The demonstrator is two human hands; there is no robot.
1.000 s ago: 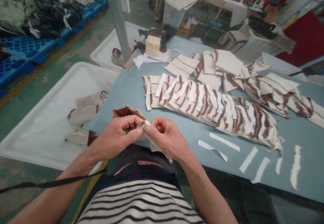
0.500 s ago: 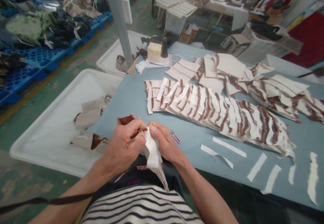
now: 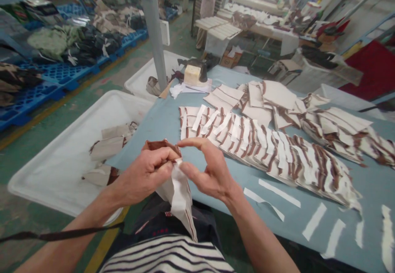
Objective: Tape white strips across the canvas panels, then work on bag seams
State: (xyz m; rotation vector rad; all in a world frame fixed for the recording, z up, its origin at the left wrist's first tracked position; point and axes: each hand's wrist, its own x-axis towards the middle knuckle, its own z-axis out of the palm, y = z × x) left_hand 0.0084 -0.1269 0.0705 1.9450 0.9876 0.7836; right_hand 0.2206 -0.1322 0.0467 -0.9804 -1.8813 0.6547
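My left hand [image 3: 148,174] pinches the upper edge of a cream fabric pouch [image 3: 165,193] in front of my body. Its mouth shows a brown lining [image 3: 162,144]. A white strip [image 3: 179,197] hangs from the pinched edge down over the outside. To the right, my right hand [image 3: 212,170] has thumb and forefinger spread wide. Its forefinger tip is at the lining's corner and its thumb is close to the top of the strip; I cannot tell whether either touches.
On the blue-covered table [image 3: 216,193] lies an overlapping row of cream pieces [image 3: 240,135] with brown edges and white strips. Several loose strips [image 3: 279,191] lie nearer. A white bin [image 3: 61,170] with fabric pieces stands left, a grey post [image 3: 154,38] behind it.
My right hand has opened, its forefinger lifting away from the thumb. The left hand keeps its pinch on the pouch. The pink-handled tool on the table is now out of sight.
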